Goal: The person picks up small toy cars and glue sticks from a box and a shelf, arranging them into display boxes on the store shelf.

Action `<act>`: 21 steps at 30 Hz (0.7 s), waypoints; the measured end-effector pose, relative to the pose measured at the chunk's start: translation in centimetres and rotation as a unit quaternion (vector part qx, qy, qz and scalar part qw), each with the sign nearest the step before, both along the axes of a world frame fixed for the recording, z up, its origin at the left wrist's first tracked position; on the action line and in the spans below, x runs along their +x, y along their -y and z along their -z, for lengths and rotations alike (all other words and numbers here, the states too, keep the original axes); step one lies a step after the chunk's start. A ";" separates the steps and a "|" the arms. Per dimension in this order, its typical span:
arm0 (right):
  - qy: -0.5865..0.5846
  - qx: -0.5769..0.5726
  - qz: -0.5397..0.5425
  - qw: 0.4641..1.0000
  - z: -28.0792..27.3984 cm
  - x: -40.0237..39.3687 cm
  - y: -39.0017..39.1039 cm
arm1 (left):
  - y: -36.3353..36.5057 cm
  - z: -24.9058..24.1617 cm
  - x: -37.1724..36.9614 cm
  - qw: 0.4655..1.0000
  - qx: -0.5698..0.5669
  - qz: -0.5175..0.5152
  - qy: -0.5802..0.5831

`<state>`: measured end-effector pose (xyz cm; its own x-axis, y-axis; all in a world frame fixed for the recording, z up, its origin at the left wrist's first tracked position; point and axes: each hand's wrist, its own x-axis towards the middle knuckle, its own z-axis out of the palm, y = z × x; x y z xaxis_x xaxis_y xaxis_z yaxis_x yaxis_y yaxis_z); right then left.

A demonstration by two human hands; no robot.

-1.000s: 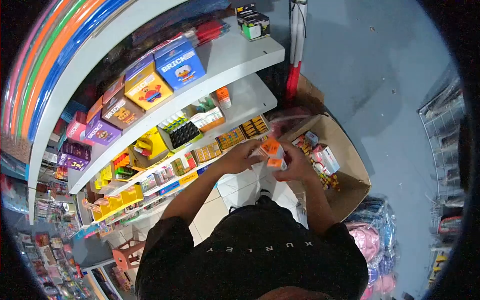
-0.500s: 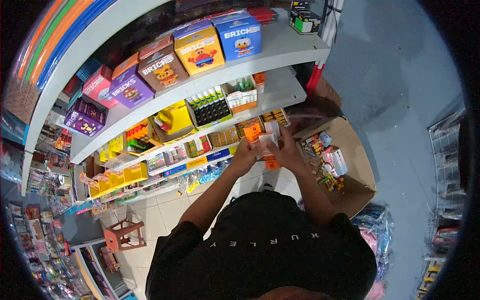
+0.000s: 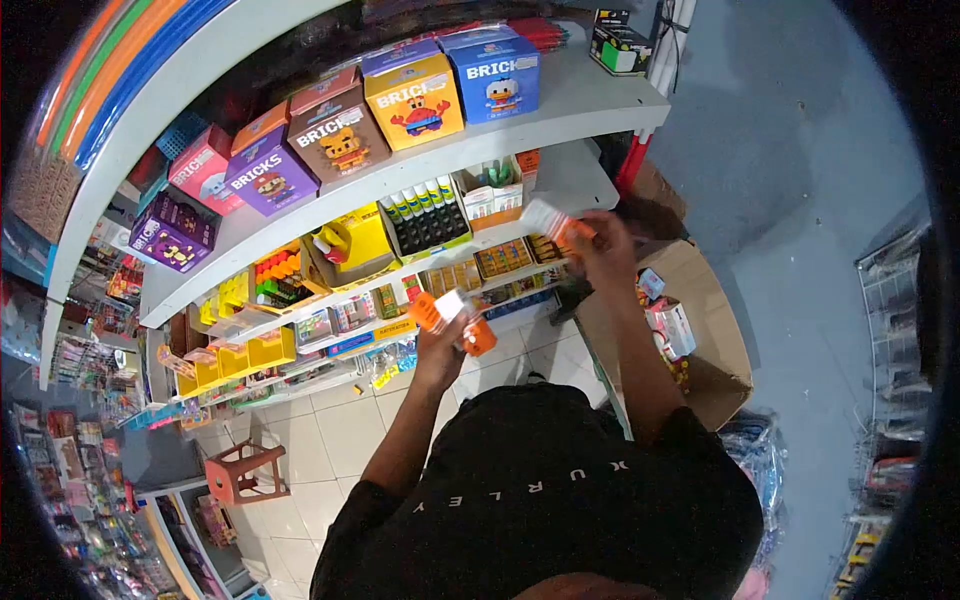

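The left hand [image 3: 443, 345] is raised in front of the chest, fingers curled closed. The right hand [image 3: 603, 250] reaches higher and farther forward, arm extended, fingers pinched.

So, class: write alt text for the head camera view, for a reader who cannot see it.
A person in a shop holds small orange-and-white boxes in each hand: the right hand lifts one toward a white shelf of toy brick boxes; the left hand holds several lower.
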<state>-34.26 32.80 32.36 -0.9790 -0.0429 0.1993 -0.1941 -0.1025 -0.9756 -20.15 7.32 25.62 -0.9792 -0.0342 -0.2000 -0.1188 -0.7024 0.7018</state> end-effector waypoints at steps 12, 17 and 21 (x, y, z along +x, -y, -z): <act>-0.240 0.274 0.165 0.917 -7.7 -7.2 2.0 | 2.1 0.6 6.5 0.992 0.000 -0.116 0.049; -0.291 0.231 0.243 0.896 -3.5 -7.5 1.9 | 1.9 0.2 6.9 0.991 0.004 -0.127 0.048; -0.264 0.324 0.185 0.890 -3.7 -8.3 2.3 | 1.9 0.4 7.3 0.992 -0.009 -0.122 0.044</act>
